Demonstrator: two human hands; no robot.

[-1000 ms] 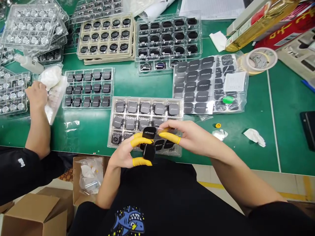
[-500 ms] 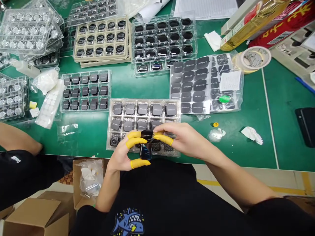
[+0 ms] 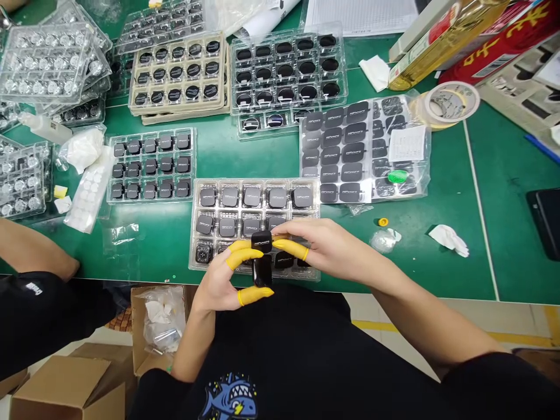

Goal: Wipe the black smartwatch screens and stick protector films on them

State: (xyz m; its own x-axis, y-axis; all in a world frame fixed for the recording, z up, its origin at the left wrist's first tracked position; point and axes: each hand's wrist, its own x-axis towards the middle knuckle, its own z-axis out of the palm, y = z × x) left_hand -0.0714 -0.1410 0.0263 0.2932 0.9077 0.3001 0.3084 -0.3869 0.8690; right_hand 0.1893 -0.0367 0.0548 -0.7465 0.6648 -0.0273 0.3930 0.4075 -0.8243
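Observation:
My left hand (image 3: 219,280), with yellow finger cots, grips a glossy black square watch case (image 3: 262,272) between thumb and fingers. My right hand (image 3: 321,242), also in finger cots, pinches the edge of a black rounded-square sticker (image 3: 261,241) with pale lettering. The sticker stands just above the watch case; whether they touch I cannot tell. Beneath both hands lies a clear plastic tray (image 3: 192,233). Its two upper rows hold lettered grey-black watch cases (image 3: 252,196); a bare-backed one (image 3: 203,252) sits in the lower row, partly covered by my hands.
A sheet of black lettered stickers (image 3: 335,137) lies to the right, beside a tape roll (image 3: 452,104). Other filled trays (image 3: 151,166) stand left and behind. A bottle (image 3: 441,46) is at the back right, a phone (image 3: 545,219) at the right. Another person's arm (image 3: 37,251) rests at left.
The watch case and the sticker have tilted, so the sticker's lettering now faces the camera. Both hands stay in nearly the same place.

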